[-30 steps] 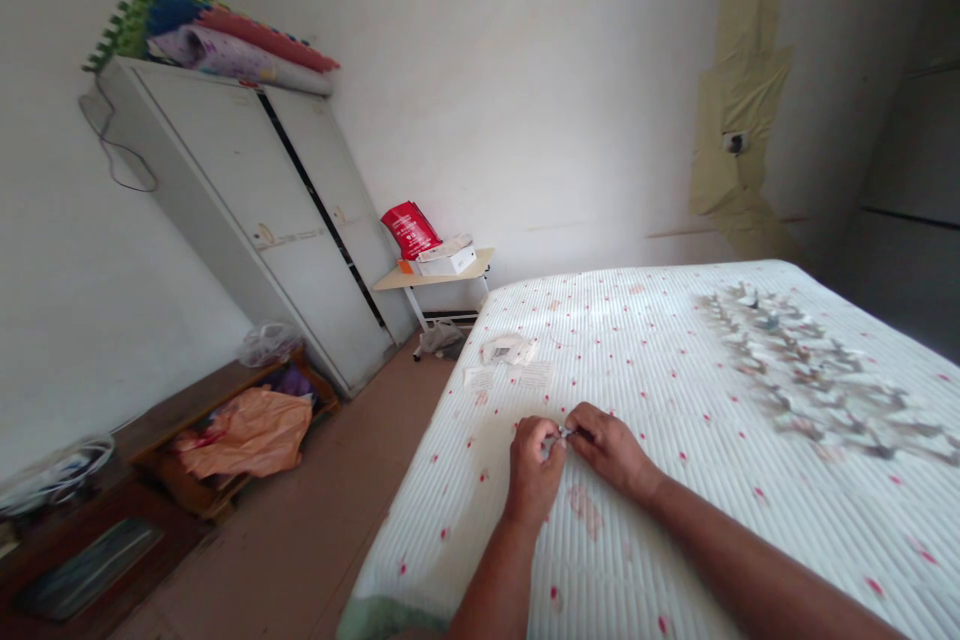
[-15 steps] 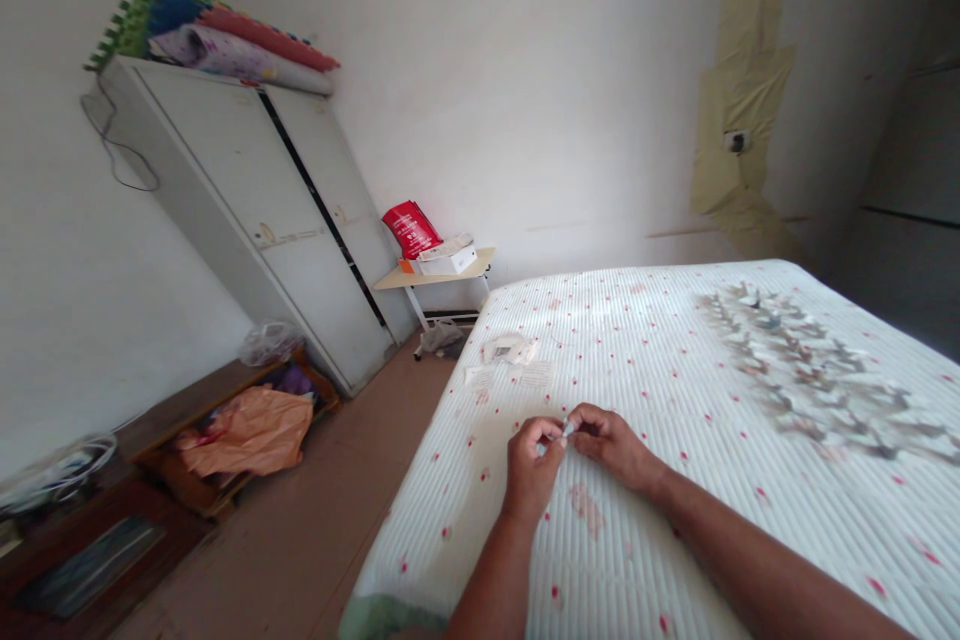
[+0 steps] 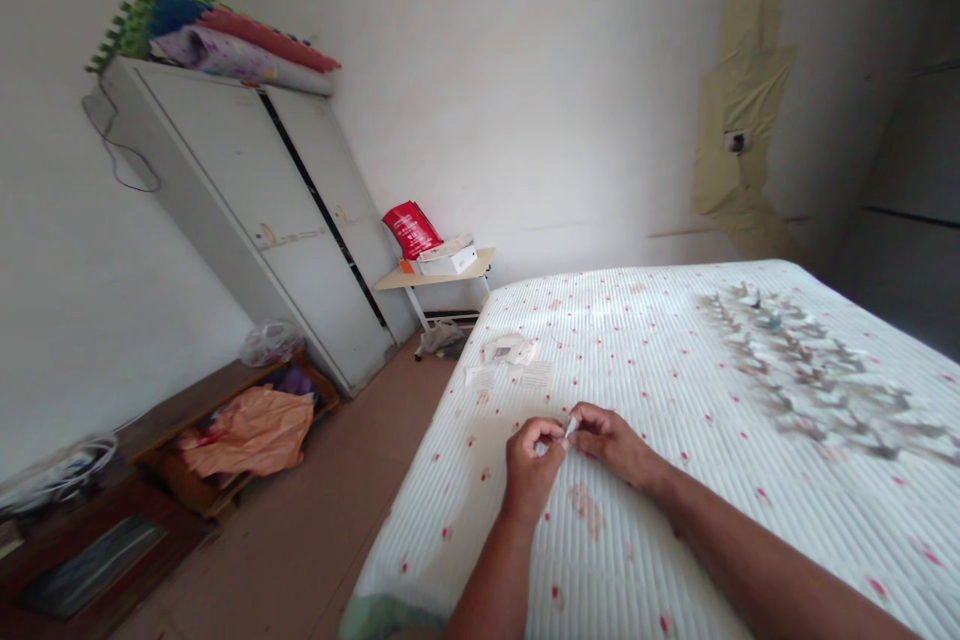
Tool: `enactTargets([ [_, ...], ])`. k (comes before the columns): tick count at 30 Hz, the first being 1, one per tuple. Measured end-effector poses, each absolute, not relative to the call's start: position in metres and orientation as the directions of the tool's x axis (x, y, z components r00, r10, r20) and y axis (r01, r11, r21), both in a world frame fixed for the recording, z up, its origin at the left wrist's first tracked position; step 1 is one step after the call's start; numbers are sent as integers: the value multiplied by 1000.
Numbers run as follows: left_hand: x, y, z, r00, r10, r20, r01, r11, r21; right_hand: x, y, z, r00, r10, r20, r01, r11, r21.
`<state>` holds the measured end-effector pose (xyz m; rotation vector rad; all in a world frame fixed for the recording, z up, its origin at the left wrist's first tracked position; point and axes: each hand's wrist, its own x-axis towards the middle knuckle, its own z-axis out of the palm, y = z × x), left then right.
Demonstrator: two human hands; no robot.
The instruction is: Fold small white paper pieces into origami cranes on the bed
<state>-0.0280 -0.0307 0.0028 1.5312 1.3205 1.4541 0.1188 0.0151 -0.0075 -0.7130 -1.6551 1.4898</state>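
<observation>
My left hand [image 3: 534, 465] and my right hand [image 3: 611, 444] hover close together above a white quilted bed cover [image 3: 480, 480] with small red dots. Their fingertips pinch a small white piece [image 3: 571, 428], too small to identify. Some of it is hidden by my fingers. Far to the right on the cover lies a wide spread of small grey-white pieces [image 3: 795, 365]. Beyond my hands, nearer the far edge, are several paper scraps [image 3: 508, 352].
The bed's left edge drops to a brown floor [image 3: 315, 540]. Beyond it stand a white metal wardrobe [image 3: 255, 210], a small table [image 3: 435, 280] holding a red bag and white box, and a wooden bench [image 3: 202, 430] with an orange plastic bag.
My fingers have shifted slightly around the small white piece, which now shows a little more between them. The view has barely moved.
</observation>
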Motion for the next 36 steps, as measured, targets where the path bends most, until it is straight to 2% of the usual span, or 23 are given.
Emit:
enactTargets([
  [5,-31,-27,-3,-135,973,187,17,-186,982,121,14,-5,-562,810,169,-121,122,-985],
  [14,-36,-24,-8,-58,995,80,-97,-85,992,125,14,2,-636,762,120,-158,23,-987],
  [26,-34,-26,-2,3,999,51,-91,-51,995,127,13,9,-655,751,83,-152,-23,-988],
  [36,-38,-24,-2,125,992,30,-110,-16,994,130,16,1,-700,710,78,-166,-56,-985],
])
